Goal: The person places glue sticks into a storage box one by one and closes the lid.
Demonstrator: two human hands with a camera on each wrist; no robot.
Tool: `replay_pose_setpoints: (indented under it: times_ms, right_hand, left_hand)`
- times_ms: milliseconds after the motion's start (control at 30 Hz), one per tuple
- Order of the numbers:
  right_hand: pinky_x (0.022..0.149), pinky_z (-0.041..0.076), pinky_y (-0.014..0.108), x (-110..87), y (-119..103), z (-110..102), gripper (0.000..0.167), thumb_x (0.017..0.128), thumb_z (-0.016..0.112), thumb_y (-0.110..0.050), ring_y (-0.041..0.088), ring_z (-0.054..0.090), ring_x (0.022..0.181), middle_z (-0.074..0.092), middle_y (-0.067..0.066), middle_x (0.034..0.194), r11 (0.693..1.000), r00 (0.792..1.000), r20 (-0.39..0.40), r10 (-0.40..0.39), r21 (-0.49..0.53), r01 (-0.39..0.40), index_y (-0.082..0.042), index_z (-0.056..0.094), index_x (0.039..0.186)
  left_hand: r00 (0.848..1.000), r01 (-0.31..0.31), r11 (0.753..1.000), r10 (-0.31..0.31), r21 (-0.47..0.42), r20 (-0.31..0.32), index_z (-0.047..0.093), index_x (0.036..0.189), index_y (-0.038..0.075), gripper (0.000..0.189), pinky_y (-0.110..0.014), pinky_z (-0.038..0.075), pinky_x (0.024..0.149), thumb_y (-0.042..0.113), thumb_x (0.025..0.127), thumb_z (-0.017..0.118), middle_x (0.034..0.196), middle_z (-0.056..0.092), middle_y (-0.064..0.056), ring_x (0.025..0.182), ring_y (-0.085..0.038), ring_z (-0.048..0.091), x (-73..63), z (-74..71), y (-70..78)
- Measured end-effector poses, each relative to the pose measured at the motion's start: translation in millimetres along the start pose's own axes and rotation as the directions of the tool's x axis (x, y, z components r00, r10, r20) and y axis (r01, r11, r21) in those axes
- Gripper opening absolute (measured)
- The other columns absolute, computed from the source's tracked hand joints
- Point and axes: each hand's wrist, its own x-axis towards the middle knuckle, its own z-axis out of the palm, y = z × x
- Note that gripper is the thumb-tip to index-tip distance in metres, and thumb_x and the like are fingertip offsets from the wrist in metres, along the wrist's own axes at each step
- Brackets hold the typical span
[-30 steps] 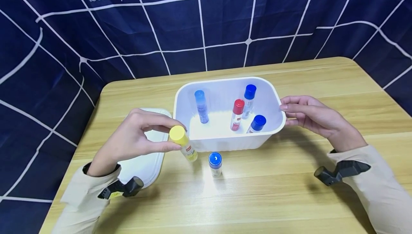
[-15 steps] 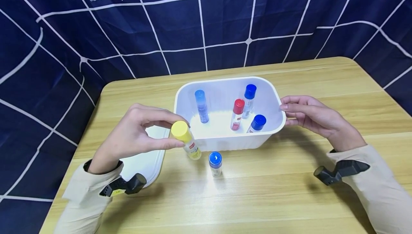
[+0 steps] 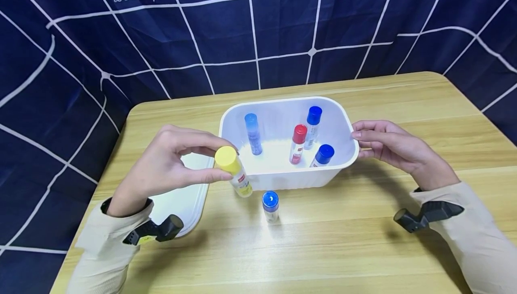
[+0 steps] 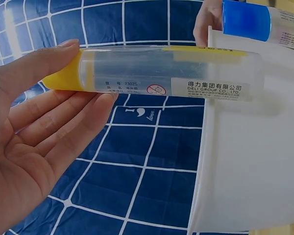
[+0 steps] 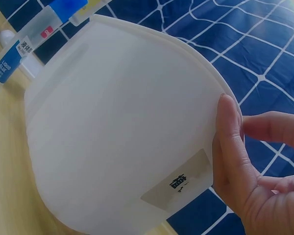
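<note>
The yellow-capped glue bottle (image 3: 236, 173) tilts just outside the near left corner of the white box (image 3: 282, 180), the left hand (image 3: 171, 161) pinching its cap. The right hand (image 3: 392, 145) pinches the box's right rim. Inside the box are a light-blue bottle (image 3: 253, 135), a red-capped bottle (image 3: 298, 145) and two dark-blue-capped bottles (image 3: 314, 123). Before it, one blue-capped bottle (image 3: 270, 206) stands on the desk (image 3: 323, 249).

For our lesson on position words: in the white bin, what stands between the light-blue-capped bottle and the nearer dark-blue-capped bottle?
The red-capped glue bottle stands between them inside the white bin, as the head view shows.
</note>
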Motion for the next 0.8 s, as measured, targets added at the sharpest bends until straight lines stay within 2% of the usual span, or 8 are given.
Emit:
replay_pose_setpoints:
  times_ms: [433, 800]
  right_hand:
    - [0.078, 0.06, 0.031, -0.3, 3, -2, 0.034, 0.101, 0.033, 0.008, 0.017, 0.069, 0.088, 0.069, 0.011, 0.102, 1.0, 1.0, -0.011, -0.006, -0.014, 0.006, 0.002, 0.064, 0.112]
    - [0.077, 0.06, 0.031, -1.1, 3, -3, 0.035, 0.1, 0.032, 0.008, 0.016, 0.069, 0.089, 0.069, 0.01, 0.102, 1.0, 1.0, -0.007, -0.004, -0.014, 0.004, 0.002, 0.064, 0.113]
  left_hand:
    - [0.999, -0.033, 0.999, 0.032, -0.038, -0.016, 0.073, 0.097, -0.001, 0.033, -0.027, 0.06, 0.071, -0.007, 0.067, 0.083, 0.089, 0.073, -0.004, 0.08, -0.014, 0.069, 8.5, -8.0, 3.4]
    - [0.997, -0.05, 0.999, 0.048, -0.019, -0.065, 0.069, 0.098, -0.01, 0.041, -0.031, 0.06, 0.07, -0.017, 0.061, 0.082, 0.09, 0.072, -0.009, 0.079, -0.015, 0.069, 16.3, -16.4, 8.8]
